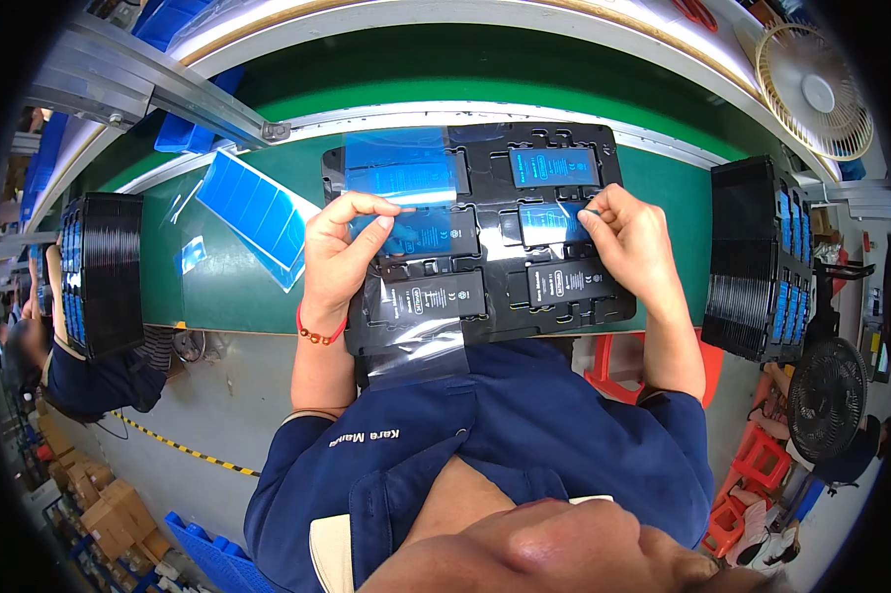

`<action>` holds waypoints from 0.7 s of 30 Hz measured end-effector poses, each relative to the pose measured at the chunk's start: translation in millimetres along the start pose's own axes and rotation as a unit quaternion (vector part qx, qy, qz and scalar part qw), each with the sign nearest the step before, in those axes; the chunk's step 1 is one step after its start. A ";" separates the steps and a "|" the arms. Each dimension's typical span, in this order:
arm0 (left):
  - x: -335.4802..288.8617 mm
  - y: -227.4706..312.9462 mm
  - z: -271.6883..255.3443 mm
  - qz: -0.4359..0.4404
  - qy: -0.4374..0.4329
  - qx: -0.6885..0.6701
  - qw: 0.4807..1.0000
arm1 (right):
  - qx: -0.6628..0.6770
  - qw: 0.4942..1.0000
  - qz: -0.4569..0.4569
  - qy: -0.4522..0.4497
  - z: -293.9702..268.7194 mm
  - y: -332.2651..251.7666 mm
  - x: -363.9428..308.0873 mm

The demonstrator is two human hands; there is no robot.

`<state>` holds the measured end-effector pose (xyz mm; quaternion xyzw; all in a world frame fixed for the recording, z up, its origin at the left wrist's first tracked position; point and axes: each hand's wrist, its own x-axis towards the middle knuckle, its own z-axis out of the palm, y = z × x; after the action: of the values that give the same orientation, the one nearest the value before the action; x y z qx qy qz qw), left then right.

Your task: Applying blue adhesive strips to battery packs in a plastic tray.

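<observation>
room: i see green tabletop (683,203) between black tray (497,301) and 3 o'clock stack (747,262)
tray: batteries (569,282)
left hand (339,247): pinching clear film (406,235)
right hand (628,235): pinching blue film (549,229)

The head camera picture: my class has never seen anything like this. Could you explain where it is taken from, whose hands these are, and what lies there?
There is no robot here. A person wears two wide cameras on the head; this picture comes from the left one, looking down, so straight edges bend near the rim.

On the green table lies a black tray with six flat pieces that look like batteries, in two columns of three. Blue film covers the top left one. A blue sheet lies left of the tray, and stacks stand at both ends.

The right hand seems to pinch film over the middle right piece. The left hand is at the middle left piece; its grip is unclear.
</observation>
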<state>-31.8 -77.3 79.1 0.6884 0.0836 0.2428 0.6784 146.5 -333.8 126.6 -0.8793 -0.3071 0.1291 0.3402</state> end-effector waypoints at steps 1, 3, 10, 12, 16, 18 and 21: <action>-0.1 -0.6 -0.3 0.000 0.000 0.000 1.000 | -0.043 0.999 -0.028 0.015 1.2 -2.3 -2.6; -0.5 -2.3 -1.3 -0.005 0.000 -0.007 1.000 | -0.083 0.995 -0.048 0.024 2.7 -4.3 -3.6; -0.3 -0.4 -0.2 0.003 -0.001 0.001 1.000 | -0.114 0.991 -0.059 0.033 6.2 -1.9 -1.6; -0.5 -0.5 -0.2 0.004 -0.001 -0.003 1.000 | -0.147 0.986 -0.062 0.042 7.5 -3.1 -1.5; -0.2 -2.1 0.0 -0.002 0.001 -0.017 1.000 | -0.181 0.983 -0.026 0.025 6.2 -3.3 -0.1; -0.2 -6.4 -2.0 0.011 0.006 0.000 1.000 | -0.246 0.968 0.009 0.053 1.3 -10.2 0.1; -0.6 -2.3 -1.4 -0.012 0.009 -0.025 1.000 | -0.257 0.959 0.018 0.123 -7.6 -14.9 4.2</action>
<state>-32.5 -76.2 76.6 0.6677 0.0921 0.2428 0.6977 146.3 -326.5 142.1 -0.9514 -0.2704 -0.0567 0.1359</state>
